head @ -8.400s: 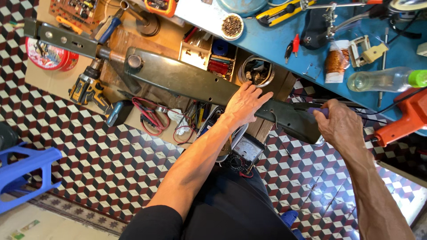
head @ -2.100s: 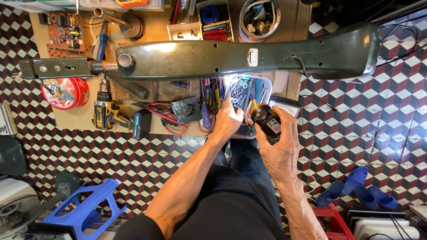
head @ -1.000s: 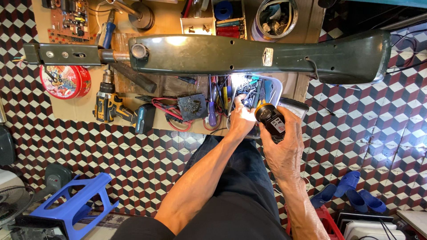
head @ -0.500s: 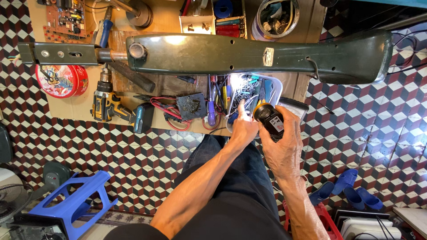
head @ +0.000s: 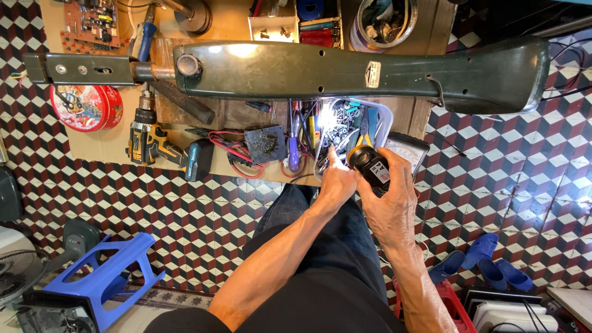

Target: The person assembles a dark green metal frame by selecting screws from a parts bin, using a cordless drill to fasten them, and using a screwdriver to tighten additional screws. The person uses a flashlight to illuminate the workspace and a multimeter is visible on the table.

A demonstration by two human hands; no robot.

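Observation:
My right hand [head: 392, 203] grips a black flashlight [head: 369, 166] that shines into a clear plastic tray [head: 383, 113] filled with screws, bits and small tools. My left hand [head: 336, 182] reaches into the near edge of that tray, forefinger stretched out among the small parts; I cannot tell whether it pinches anything. Above the tray lies a long dark green metal housing [head: 345, 71] with a grey bracket [head: 80, 69] at its left end.
A yellow cordless drill [head: 159, 145] lies on the cardboard mat, next to a red round tin [head: 85, 107], a black circuit piece with red wires [head: 264, 144] and screwdrivers. A multimeter [head: 410, 148] sits behind my right hand. A blue plastic stool [head: 98, 280] and blue sandals [head: 487, 265] are on the tiled floor.
My left hand has pushed a little deeper into the tray. The flashlight in my right hand stays aimed at it; eight seconds ago both hands rested on the green housing.

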